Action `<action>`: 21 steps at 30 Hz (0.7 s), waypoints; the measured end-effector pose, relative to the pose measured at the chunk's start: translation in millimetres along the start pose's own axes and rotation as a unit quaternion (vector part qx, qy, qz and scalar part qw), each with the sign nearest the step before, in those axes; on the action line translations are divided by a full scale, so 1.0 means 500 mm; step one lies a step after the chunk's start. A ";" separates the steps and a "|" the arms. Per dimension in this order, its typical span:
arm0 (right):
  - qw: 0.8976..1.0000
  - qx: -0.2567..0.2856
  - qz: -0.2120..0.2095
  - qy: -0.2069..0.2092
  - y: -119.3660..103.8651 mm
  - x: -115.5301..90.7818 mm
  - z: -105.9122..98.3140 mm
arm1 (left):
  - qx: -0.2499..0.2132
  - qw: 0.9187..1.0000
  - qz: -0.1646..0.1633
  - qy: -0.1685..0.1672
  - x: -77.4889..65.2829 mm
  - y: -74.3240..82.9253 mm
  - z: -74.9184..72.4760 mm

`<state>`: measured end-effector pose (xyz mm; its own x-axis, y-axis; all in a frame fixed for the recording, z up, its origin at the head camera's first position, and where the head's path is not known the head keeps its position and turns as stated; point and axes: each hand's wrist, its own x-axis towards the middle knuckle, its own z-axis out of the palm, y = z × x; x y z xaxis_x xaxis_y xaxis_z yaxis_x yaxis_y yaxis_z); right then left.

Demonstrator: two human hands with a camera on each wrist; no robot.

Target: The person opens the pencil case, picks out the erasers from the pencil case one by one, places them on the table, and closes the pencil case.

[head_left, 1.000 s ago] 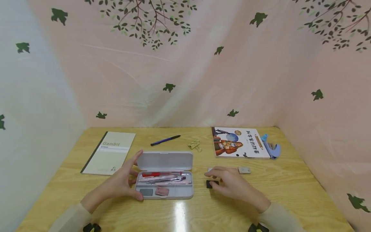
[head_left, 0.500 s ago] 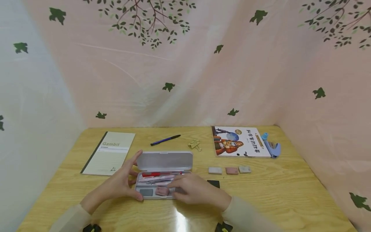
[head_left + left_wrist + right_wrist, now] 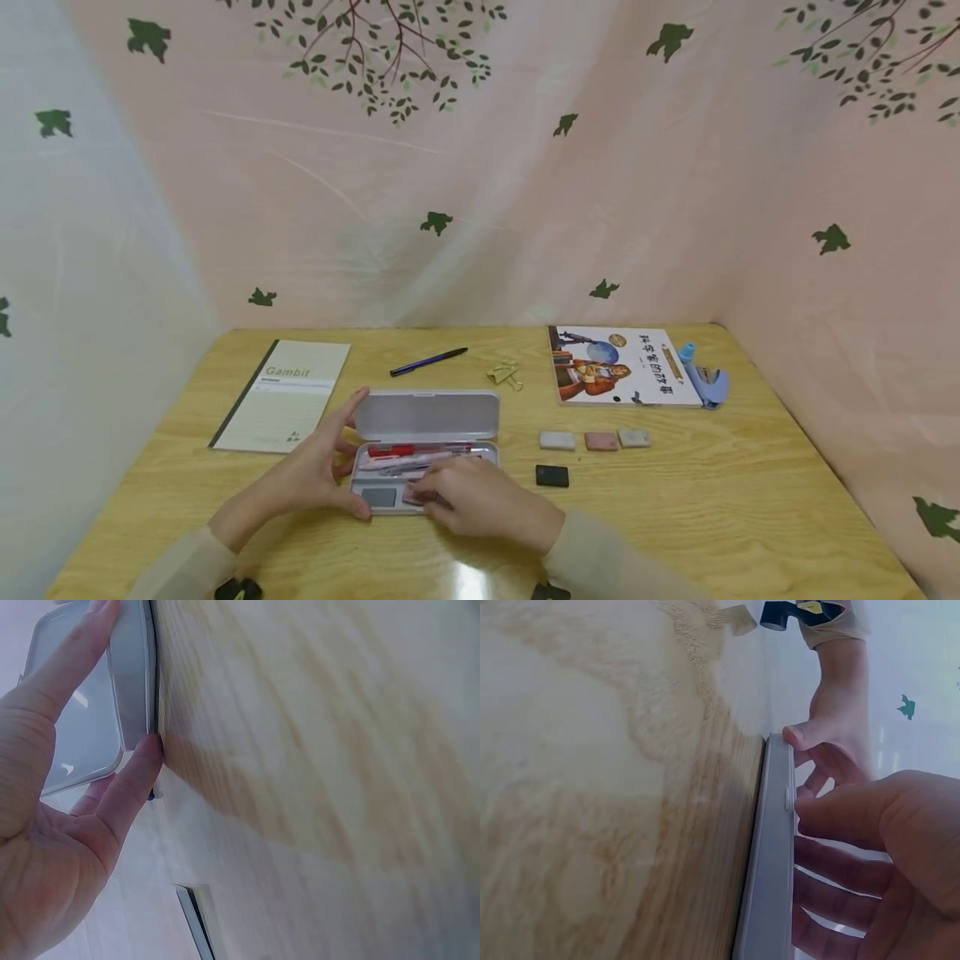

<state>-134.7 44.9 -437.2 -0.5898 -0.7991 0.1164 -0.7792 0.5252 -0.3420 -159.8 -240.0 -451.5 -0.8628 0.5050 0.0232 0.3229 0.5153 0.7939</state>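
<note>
A pale pencil case (image 3: 491, 500) lies with its lid (image 3: 426, 417) raised. Pens (image 3: 408, 451) fill its back compartment. In front lie a grey rectangular piece (image 3: 378, 497) and a pink eraser (image 3: 410, 493), the latter partly covered by fingers. My left hand (image 3: 322, 467) grips the case's left end, thumb at the front corner and index finger up by the lid. My right hand (image 3: 480, 500) reaches into the front compartment and pinches the pink eraser; its fingertips are partly hidden. In the right wrist view, the thumb (image 3: 840, 817) is at the case's front rim.
Right of the case lie a black eraser (image 3: 552, 476), a white eraser (image 3: 557, 441), another pink eraser (image 3: 601, 442) and a grey one (image 3: 633, 438). Farther back are a notebook (image 3: 288, 396), a pen (image 3: 428, 362), a binder clip (image 3: 503, 375), a book (image 3: 622, 368) and a blue plastic item (image 3: 708, 388).
My right hand has left the black eraser, moved left into the case and closed its fingers on the pink eraser there. The left hand has stayed at the case's left end.
</note>
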 end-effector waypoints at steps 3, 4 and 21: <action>1.000 0.001 0.018 0.006 -0.003 0.002 0.001 | 0.001 1.000 -0.004 0.000 -0.001 0.001 0.000; 1.000 0.004 0.022 0.007 -0.003 0.003 0.001 | 0.003 1.000 -0.004 0.001 -0.001 0.001 0.000; 0.997 0.065 0.046 -0.019 -0.009 0.015 -0.001 | 0.000 1.000 0.012 0.002 -0.005 -0.001 -0.001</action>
<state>-135.7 36.9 -434.5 -0.6470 -0.7612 0.0440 -0.6867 0.5567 -0.4675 -158.0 -241.8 -451.9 -0.8568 0.5137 0.0450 0.3435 0.5034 0.7929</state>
